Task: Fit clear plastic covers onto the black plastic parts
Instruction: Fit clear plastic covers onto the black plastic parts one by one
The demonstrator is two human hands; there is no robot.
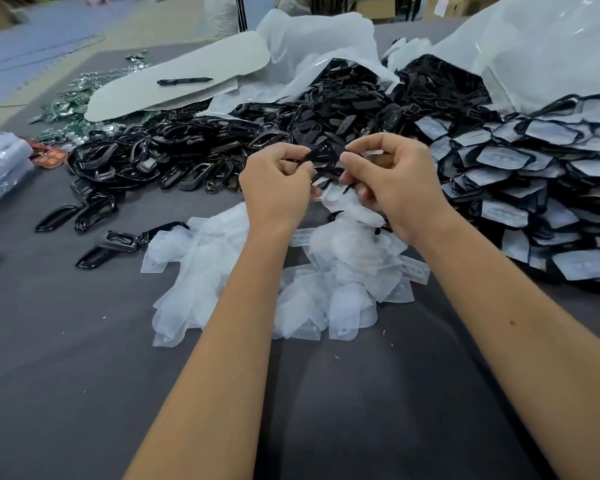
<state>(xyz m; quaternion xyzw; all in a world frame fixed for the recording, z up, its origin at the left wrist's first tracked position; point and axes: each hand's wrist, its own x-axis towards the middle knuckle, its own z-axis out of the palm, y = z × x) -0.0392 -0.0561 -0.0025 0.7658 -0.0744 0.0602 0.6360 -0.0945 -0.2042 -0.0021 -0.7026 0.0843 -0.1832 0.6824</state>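
Observation:
My left hand [274, 183] and my right hand [392, 178] are raised together above the table, both pinching one black plastic part [323, 161] between them. A clear cover [329, 194] hangs at its lower side, partly hidden by my fingers; how far it sits on the part I cannot tell. Below my hands lies a heap of clear plastic covers [229, 258]. Beyond them spreads a big pile of bare black parts [194, 150].
Covered black parts are stacked in a large pile [534, 188] at the right. White plastic bags [534, 46] spill black parts at the back. A black marker [184, 81] lies on a grey board [174, 74]. Loose black frames [87, 213] dot the grey table [66, 358] at left.

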